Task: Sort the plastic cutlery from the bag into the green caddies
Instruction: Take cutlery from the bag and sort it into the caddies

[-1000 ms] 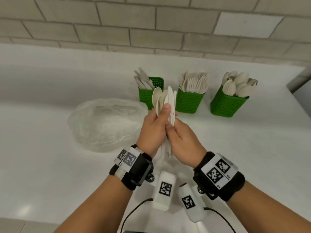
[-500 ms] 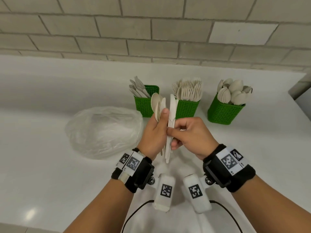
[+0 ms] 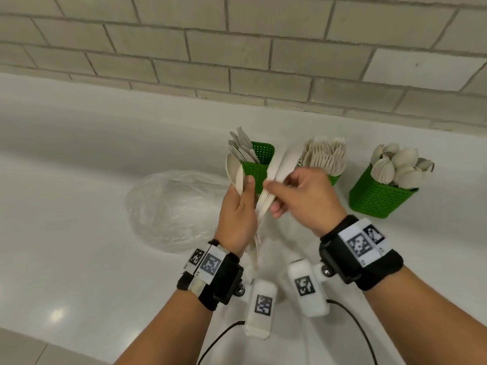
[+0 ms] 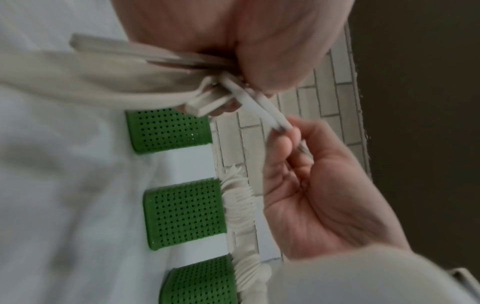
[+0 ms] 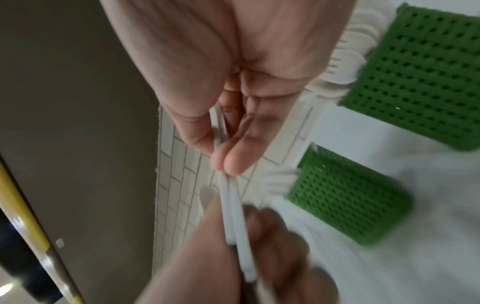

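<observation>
Plastic knives [image 3: 283, 164] pinched in right hand [image 3: 303, 196], beside left hand [image 3: 238, 217].

Counter [image 3: 79, 259]: white, smooth, glossy; it shows soft highlights from the lights above.

Wall [image 3: 237, 48]: pale grey-beige tiles laid like brick, matt, with darker grout lines.

Caddies [image 3: 376, 198]: bright green plastic, perforated lattice walls, slight sheen.

Cutlery [image 3: 279, 164]: off-white plastic, matt, smooth; the same finish on the pieces standing in the caddies and on the spoons [image 3: 233, 169].

Bag [image 3: 176, 209]: thin clear plastic film, crinkled, with glossy creases.

Wrist bands [image 3: 369, 256]: black cloth, matt, bearing white printed tags.

Camera housings [image 3: 261, 309]: white, matt.

Cable [image 3: 361, 327]: black, smooth.
</observation>
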`<state>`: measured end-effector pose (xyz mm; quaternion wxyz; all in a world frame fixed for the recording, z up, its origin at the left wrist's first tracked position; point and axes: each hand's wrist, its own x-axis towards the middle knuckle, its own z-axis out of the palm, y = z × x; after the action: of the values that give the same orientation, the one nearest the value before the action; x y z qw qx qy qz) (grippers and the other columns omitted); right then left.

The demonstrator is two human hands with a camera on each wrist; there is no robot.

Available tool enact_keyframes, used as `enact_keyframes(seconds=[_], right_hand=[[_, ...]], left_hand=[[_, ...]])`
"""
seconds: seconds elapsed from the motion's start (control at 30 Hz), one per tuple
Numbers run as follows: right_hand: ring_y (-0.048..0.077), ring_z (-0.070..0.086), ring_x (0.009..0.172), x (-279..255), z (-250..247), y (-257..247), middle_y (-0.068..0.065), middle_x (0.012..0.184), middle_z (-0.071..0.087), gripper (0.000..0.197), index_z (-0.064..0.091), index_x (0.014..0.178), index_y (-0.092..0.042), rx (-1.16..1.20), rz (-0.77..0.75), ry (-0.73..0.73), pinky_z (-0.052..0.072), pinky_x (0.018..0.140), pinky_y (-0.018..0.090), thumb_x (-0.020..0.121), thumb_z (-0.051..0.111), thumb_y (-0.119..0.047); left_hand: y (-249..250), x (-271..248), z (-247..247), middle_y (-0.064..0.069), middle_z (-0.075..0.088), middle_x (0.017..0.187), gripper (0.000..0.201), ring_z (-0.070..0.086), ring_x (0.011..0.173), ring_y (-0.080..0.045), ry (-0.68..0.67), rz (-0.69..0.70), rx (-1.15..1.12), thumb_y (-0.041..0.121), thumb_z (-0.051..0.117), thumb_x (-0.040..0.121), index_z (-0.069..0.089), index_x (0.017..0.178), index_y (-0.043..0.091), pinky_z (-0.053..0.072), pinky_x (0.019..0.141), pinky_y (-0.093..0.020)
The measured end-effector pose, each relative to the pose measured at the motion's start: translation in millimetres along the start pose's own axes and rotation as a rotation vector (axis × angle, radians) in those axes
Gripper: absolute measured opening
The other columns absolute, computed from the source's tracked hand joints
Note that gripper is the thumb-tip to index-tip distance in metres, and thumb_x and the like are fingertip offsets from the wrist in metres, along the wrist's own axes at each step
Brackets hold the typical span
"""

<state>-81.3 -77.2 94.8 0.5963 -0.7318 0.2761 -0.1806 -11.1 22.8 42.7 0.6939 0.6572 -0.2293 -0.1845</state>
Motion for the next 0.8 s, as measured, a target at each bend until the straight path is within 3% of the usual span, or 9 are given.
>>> enact_keyframes(seconds=[0.03, 0.1, 0.27, 0.33, 0.43, 0.53, 0.6, 0.7, 0.8], right_hand=[[0.019, 0.062, 0.041, 8.7, -4.2, -6.5, 0.010, 0.052, 0.067, 0.022, 0.063, 0.066, -0.005, -0.019, -0.042, 0.029, 0.050, 0.045, 0.022, 0.086, 0.071, -0.010], [0.018, 0.067, 0.047, 31.6, -13.6, -19.9, 0.007, 0.057, 0.069, 0.021, 0.066, 0.077, 0.001, -0.111, -0.130, 0.119, 0.055, 0.051, 0.026, 0.087, 0.070, -0.017], [0.021, 0.070, 0.062, 95.0, -15.2, -34.0, 0.006, 0.067, 0.071, 0.026, 0.069, 0.079, -0.004, -0.412, -0.369, 0.326, 0.059, 0.066, 0.040, 0.087, 0.065, -0.028], [0.025, 0.070, 0.064, 115.0, -5.1, -26.2, 0.012, 0.071, 0.071, 0.028, 0.068, 0.083, 0.001, -0.509, -0.292, 0.207, 0.059, 0.067, 0.041, 0.087, 0.066, -0.027], [0.026, 0.072, 0.078, 121.1, 7.6, -8.6, 0.014, 0.094, 0.072, 0.045, 0.062, 0.114, 0.001, -0.633, -0.015, -0.101, 0.059, 0.078, 0.041, 0.086, 0.071, -0.032], [0.018, 0.063, 0.097, 110.2, 2.3, -2.2, 0.004, 0.114, 0.064, 0.052, 0.055, 0.128, -0.012, -0.671, -0.093, -0.020, 0.047, 0.082, 0.026, 0.086, 0.070, -0.036], [0.007, 0.060, 0.080, 91.0, -3.1, -5.6, -0.004, 0.104, 0.065, 0.038, 0.059, 0.119, -0.019, -0.516, -0.128, -0.004, 0.043, 0.067, 0.015, 0.087, 0.069, -0.036], [0.001, 0.057, 0.058, 55.2, -4.7, -7.1, -0.005, 0.087, 0.067, 0.022, 0.068, 0.102, -0.021, -0.338, -0.102, -0.229, 0.041, 0.052, 0.012, 0.089, 0.065, -0.039], [0.003, 0.048, 0.049, 30.2, -7.9, -0.7, -0.007, 0.059, 0.058, 0.029, 0.066, 0.082, -0.003, -0.190, -0.129, -0.319, 0.038, 0.050, 0.015, 0.092, 0.063, -0.030]], left_hand=[[0.5, -0.1, -3.8, 0.005, 0.051, 0.055, 0.037, 0.048, 0.050, -0.011, 0.026, -0.044, -0.029, 0.032, 0.038, 0.104, 0.052, 0.077, 0.013, 0.040, 0.051, -0.028], [1.2, -0.8, -10.9, 0.007, 0.032, 0.052, 0.037, 0.027, 0.045, -0.009, 0.056, -0.164, -0.141, 0.034, 0.044, 0.102, 0.037, 0.069, 0.020, 0.020, 0.047, -0.028], [2.0, -1.6, -23.5, 0.001, 0.028, 0.054, 0.046, 0.026, 0.045, -0.012, 0.037, -0.263, -0.289, 0.039, 0.046, 0.100, 0.035, 0.062, 0.018, 0.026, 0.043, -0.026], [4.7, -2.2, -25.8, 0.001, 0.031, 0.054, 0.045, 0.028, 0.042, -0.012, 0.013, -0.275, -0.320, 0.040, 0.046, 0.100, 0.036, 0.062, 0.017, 0.028, 0.042, -0.024], [9.1, -0.8, -30.1, 0.002, 0.033, 0.053, 0.041, 0.026, 0.040, -0.011, -0.036, -0.294, -0.335, 0.040, 0.046, 0.099, 0.041, 0.066, 0.016, 0.025, 0.039, -0.021], [11.1, 4.7, -35.5, 0.001, 0.032, 0.055, 0.035, 0.023, 0.038, -0.009, -0.093, -0.318, -0.373, 0.038, 0.047, 0.099, 0.045, 0.072, 0.015, 0.020, 0.036, -0.017], [11.5, 7.3, -36.2, -0.001, 0.033, 0.058, 0.030, 0.022, 0.037, -0.008, -0.137, -0.347, -0.455, 0.035, 0.046, 0.099, 0.045, 0.077, 0.014, 0.019, 0.036, -0.015], [11.5, 8.8, -29.8, -0.002, 0.037, 0.060, 0.023, 0.024, 0.034, -0.007, -0.237, -0.375, -0.572, 0.031, 0.049, 0.095, 0.049, 0.084, 0.012, 0.020, 0.035, -0.013], [11.3, 4.8, -17.2, -0.004, 0.041, 0.059, 0.017, 0.026, 0.035, -0.008, -0.363, -0.369, -0.536, 0.024, 0.051, 0.090, 0.051, 0.084, 0.008, 0.023, 0.036, -0.015]])
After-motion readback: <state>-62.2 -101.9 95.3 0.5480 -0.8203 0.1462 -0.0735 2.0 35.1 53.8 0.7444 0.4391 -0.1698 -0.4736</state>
